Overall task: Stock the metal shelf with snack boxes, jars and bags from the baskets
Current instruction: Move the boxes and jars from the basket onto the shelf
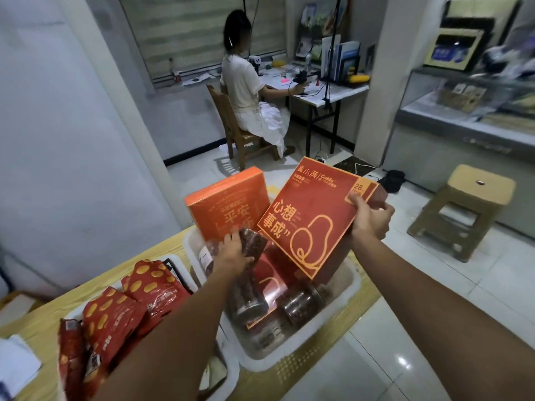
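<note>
Yellow cloth covers the table [37,322] under the white plastic basket [260,363]. Left of that basket, glossy red bags [115,311] with yellow spots lean in a second basket [186,274]. Over the white basket's far-left part, the left hand [234,253] curls its fingers round a clear jar [253,241] of dark pieces, its free end tilted up and rightward. Against the basket's far wall an orange box [228,204] stands on edge. Above the basket's right side, the right hand [369,218] grips one corner of a flat red carton [312,215], face to the camera, one corner pointing down into the basket. Right of the basket lies open tiled floor [405,285], then a plastic stool [469,204].
</note>
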